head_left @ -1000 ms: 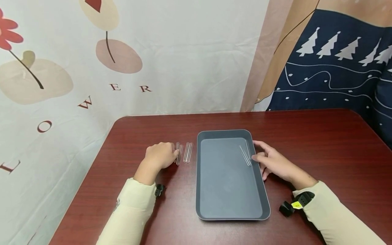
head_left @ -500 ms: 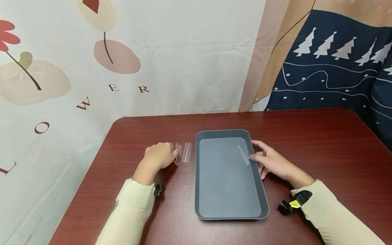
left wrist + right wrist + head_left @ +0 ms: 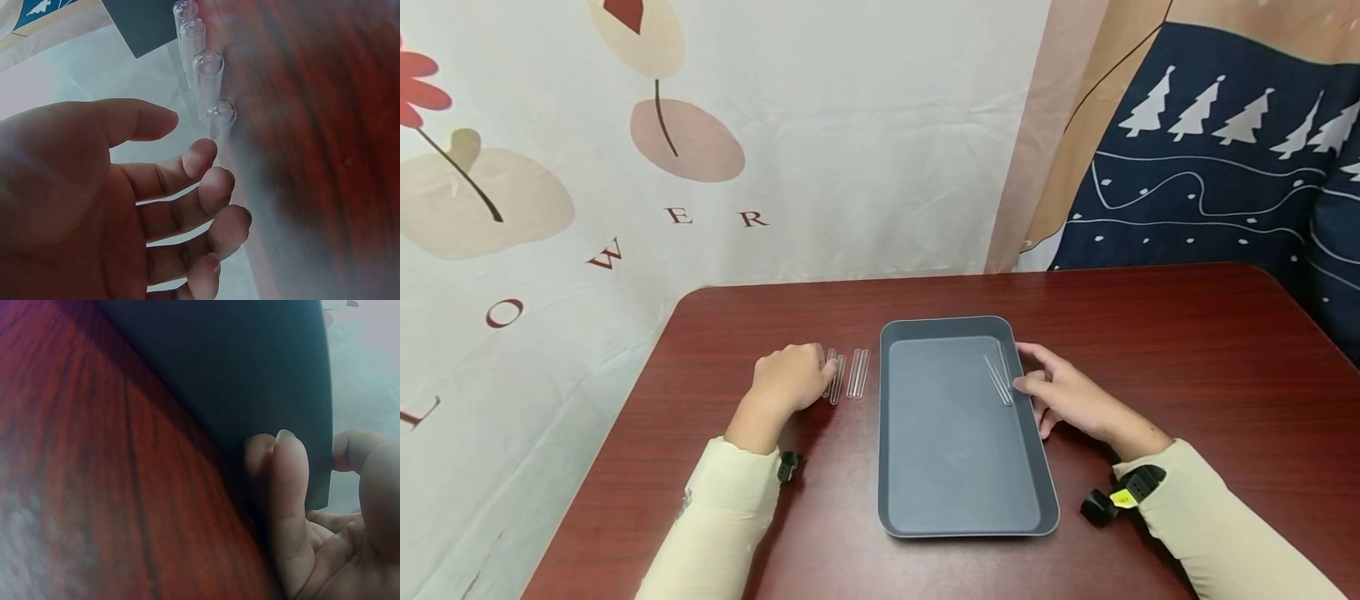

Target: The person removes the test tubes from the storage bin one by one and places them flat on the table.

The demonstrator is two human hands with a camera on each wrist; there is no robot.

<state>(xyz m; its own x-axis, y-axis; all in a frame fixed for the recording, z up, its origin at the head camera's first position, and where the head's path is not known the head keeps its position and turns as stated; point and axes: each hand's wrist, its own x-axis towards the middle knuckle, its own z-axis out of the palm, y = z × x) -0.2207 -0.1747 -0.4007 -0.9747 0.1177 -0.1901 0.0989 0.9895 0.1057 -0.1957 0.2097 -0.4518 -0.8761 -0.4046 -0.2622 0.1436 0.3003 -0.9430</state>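
Note:
Several clear glass test tubes (image 3: 858, 373) lie side by side on the table, left of a grey tray (image 3: 955, 467). My left hand (image 3: 793, 379) is just left of this group. In the left wrist view its fingers (image 3: 215, 187) are loosely bent and apart from the thumb, with nothing between them; the rounded ends of the test tubes (image 3: 207, 78) show beyond the fingertips. At the tray's right side, my right hand (image 3: 1067, 396) pinches the rim, thumb on top and fingers (image 3: 289, 481) against the outer wall. Thin test tubes (image 3: 997, 382) lie inside the tray near that thumb.
The reddish-brown wooden table (image 3: 1187, 350) extends around the tray on all sides. Behind it hangs a pale printed cloth (image 3: 865, 150), with a dark blue tree-patterned cloth (image 3: 1195, 192) at the right. Each wrist wears a small black camera (image 3: 1099, 508).
My left hand's knuckles have risen very slightly beside the test tubes. The right hand keeps its hold on the tray, and the tubes lie where they were.

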